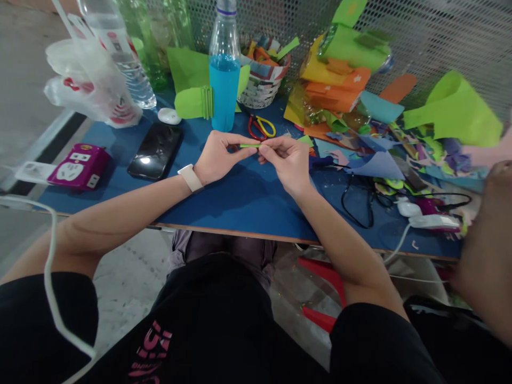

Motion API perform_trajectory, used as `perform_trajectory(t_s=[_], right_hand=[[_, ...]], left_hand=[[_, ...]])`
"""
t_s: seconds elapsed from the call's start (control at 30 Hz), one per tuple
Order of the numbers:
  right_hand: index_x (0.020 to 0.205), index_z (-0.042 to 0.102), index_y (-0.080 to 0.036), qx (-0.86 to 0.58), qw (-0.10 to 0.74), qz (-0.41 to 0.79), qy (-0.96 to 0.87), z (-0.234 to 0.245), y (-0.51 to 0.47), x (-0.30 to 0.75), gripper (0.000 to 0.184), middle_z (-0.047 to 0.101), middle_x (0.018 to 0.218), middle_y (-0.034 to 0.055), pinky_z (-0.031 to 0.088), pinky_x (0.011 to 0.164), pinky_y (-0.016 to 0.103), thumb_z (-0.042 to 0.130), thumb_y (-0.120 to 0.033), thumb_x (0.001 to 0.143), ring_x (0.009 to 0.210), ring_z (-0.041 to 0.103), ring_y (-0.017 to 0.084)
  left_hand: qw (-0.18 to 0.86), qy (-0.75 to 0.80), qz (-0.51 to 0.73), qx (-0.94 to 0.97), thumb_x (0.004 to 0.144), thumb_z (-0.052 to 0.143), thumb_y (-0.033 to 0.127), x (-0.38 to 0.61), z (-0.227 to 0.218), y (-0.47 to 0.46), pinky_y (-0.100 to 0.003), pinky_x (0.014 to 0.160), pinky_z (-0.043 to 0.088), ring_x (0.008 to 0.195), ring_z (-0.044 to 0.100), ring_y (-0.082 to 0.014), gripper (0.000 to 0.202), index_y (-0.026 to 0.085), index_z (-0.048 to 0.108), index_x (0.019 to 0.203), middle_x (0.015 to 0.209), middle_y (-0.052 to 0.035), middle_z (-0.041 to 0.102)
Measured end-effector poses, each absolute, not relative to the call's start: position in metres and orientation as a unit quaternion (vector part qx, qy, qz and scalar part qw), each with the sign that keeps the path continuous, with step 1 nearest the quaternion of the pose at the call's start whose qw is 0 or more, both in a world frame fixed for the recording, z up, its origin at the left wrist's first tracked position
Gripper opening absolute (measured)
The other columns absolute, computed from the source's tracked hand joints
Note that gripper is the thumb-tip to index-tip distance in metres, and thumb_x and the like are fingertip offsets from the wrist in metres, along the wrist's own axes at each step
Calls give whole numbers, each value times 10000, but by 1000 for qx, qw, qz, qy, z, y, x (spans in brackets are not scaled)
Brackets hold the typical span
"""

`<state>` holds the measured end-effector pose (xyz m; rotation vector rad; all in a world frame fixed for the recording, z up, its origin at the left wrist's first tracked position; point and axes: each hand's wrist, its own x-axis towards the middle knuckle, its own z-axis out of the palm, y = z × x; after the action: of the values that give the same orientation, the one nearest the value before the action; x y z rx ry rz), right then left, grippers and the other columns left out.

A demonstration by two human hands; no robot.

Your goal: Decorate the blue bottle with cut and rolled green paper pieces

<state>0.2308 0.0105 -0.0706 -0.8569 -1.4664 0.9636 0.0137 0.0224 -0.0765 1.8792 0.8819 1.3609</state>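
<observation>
Between my hands, above the blue table [224,200], is a thin strip of green paper [248,145]. My left hand [219,156] pinches it between thumb and fingers. At the strip's right end my right hand [288,160] has its thumb and index finger pressed together, the other fingers curled. Just behind the hands lie scissors [262,128] with a red and a yellow handle loop. A bottle of blue liquid [224,90] stands behind my left hand, with a stack of folded green paper [195,102] against its left side.
On the left are a black phone [156,151], a purple power adapter [80,166], a white earbud case [169,116] and a bagged cup [96,90]. A woven basket [262,85] of scraps stands behind. Paper pieces [378,162] and cables [370,208] crowd the right, near another person's arm [486,250].
</observation>
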Motion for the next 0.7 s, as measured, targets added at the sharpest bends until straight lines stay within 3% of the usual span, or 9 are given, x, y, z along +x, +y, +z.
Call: perform_trajectory(t_s=[0.23, 0.47, 0.7], right_hand=[[876, 878, -263, -374, 569, 402, -612, -70, 9, 230, 505, 822, 745, -14, 708, 645, 307, 1025, -736, 778, 623, 774, 154], [858, 901, -282, -371, 588, 399, -598, -70, 10, 228, 473, 823, 733, -24, 713, 633, 307, 1079, -696, 715, 604, 773, 151], [869, 899, -275, -379, 583, 396, -600, -68, 9, 229, 481, 821, 727, -23, 731, 654, 324, 1076, -697, 718, 606, 777, 160]], left_hand=[[362, 321, 513, 709, 994, 936, 474, 15, -71, 20, -296, 598, 496, 682, 698, -160, 272, 217, 975, 1075, 963, -106, 914], [376, 352, 507, 691, 978, 954, 472, 16, -69, 17, -288, 588, 469, 671, 663, -147, 270, 225, 975, 1087, 945, -93, 910], [357, 347, 506, 704, 1007, 936, 491, 15, -68, 15, -299, 655, 544, 784, 767, -186, 275, 240, 975, 1111, 1031, -101, 927]])
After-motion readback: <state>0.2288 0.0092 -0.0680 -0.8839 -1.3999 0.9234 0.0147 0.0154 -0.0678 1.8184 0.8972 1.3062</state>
